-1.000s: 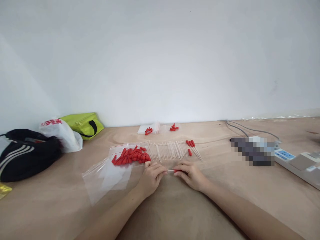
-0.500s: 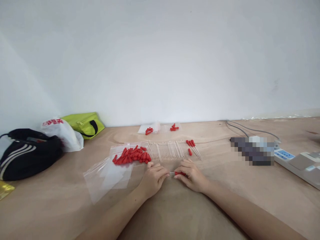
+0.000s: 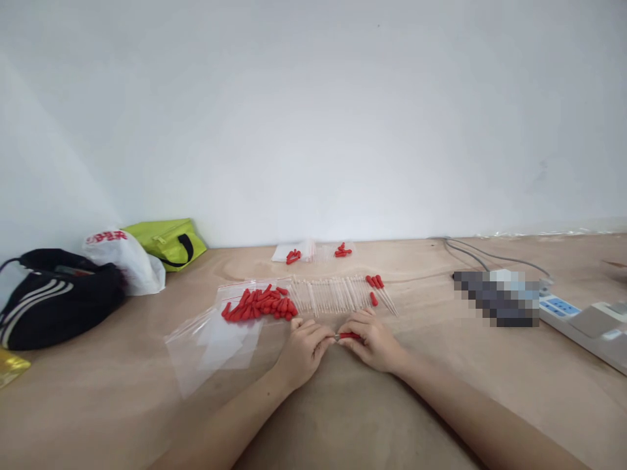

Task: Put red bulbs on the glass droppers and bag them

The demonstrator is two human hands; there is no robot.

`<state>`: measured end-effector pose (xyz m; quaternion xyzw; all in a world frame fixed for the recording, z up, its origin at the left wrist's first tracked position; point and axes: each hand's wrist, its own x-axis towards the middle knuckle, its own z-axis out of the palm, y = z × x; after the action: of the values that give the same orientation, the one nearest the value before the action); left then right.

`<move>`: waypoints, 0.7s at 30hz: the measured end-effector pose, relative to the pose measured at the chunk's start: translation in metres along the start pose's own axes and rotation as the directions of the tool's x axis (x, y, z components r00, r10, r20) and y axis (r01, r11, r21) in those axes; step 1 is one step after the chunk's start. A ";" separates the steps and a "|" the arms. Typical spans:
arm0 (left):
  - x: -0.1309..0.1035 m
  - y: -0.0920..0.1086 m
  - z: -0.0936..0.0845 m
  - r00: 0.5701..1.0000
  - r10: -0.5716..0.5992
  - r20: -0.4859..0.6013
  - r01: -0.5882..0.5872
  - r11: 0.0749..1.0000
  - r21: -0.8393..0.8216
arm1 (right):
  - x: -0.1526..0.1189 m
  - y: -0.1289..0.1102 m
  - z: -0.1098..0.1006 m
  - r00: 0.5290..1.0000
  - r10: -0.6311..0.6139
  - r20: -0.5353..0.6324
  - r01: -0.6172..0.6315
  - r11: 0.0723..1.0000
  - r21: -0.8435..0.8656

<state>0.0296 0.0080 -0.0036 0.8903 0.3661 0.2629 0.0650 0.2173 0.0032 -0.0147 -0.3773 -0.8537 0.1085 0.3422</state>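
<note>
My right hand [image 3: 372, 339] is closed on a red rubber bulb [image 3: 349, 335], which lies sideways between thumb and fingers. My left hand [image 3: 304, 343] pinches a thin clear dropper tube, mostly hidden by the fingers; its end meets the mouth of the bulb. Just beyond the hands lies a row of clear tubes [image 3: 333, 295]. Several red bulbs [image 3: 259, 305] are heaped on plastic bags to the left of that row. At its right end lie droppers with red bulbs fitted [image 3: 375, 282], and one loose red bulb [image 3: 374, 299] sits beside them.
Clear zip bags [image 3: 196, 349] lie left of my hands. Small bags with red bulbs [image 3: 293, 256] are near the wall. On the left stand a black bag [image 3: 59, 300], a white plastic bag [image 3: 125, 264] and a green bag [image 3: 166, 243]; on the right, a power strip [image 3: 582, 333] with grey cables.
My hands have come closer together, and the bare stretch of tube between them has shortened to almost nothing. The view has shifted slightly.
</note>
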 end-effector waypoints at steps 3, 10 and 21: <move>0.001 -0.003 -0.004 0.999 -0.028 -0.030 0.027 0.999 -0.024 | 0.001 0.007 -0.005 0.995 0.086 -0.051 -0.075 0.979 0.191; 0.001 0.000 -0.003 0.996 -0.075 -0.048 0.073 0.996 -0.043 | 0.004 0.004 0.016 0.833 0.538 -0.129 -0.267 0.595 0.759; 0.001 -0.003 -0.001 0.993 -0.110 -0.037 0.106 0.991 -0.077 | 0.011 0.067 -0.045 0.590 0.741 -0.319 -0.665 0.671 0.329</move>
<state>0.0276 0.0104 -0.0033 0.8605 0.4049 0.2909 0.1048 0.2798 0.0547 -0.0057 -0.6668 -0.5236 0.2239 0.4807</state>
